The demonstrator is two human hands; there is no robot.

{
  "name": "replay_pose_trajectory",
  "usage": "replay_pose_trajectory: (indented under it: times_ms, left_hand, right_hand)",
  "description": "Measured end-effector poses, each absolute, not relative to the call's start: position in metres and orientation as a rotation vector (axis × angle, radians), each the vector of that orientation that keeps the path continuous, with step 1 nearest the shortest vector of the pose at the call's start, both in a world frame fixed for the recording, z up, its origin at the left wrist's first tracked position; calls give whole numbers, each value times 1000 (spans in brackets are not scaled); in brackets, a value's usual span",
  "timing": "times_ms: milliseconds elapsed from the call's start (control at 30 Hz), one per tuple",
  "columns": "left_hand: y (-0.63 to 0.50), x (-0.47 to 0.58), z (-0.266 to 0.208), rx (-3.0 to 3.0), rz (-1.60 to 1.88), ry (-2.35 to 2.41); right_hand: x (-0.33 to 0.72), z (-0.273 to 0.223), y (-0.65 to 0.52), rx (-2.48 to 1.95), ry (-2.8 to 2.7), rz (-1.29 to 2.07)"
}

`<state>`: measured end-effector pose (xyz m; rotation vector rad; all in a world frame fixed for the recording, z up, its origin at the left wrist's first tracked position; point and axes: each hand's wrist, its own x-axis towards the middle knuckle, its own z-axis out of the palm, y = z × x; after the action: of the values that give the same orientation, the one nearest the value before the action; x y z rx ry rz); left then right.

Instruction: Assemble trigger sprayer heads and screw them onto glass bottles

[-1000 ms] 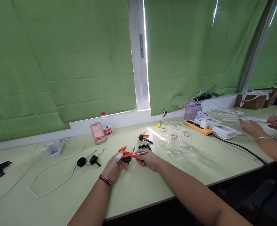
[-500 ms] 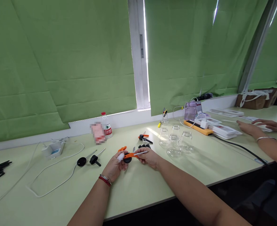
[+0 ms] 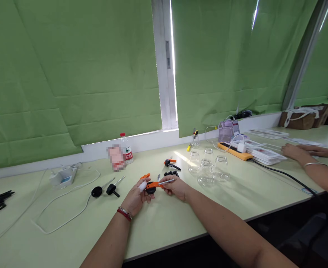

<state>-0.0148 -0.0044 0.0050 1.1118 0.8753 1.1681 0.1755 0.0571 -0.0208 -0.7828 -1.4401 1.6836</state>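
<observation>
The left hand point(image 3: 136, 198), one digit wrapped in white, pinches a flat orange plastic piece point(image 3: 153, 184) with a rounded black disc point(image 3: 151, 190) against its lower side, over the pale green table point(image 3: 166, 227). The right hand point(image 3: 177, 189) grasps its other end, where a slim silver metal rod point(image 3: 168, 181) slants across.

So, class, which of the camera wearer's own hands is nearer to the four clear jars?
Right. The right hand is just left of the jars, slightly nearer the wearer; the left hand is farther off, left of the right hand.
</observation>
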Motion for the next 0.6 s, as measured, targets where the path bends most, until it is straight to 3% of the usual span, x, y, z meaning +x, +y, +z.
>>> replay_pose_trajectory:
  times_ms: [600]
  left_hand:
    - [1,-18,-2,1123,1124,872]
  right_hand:
    - [174,-29,60,-806,-1548,1617]
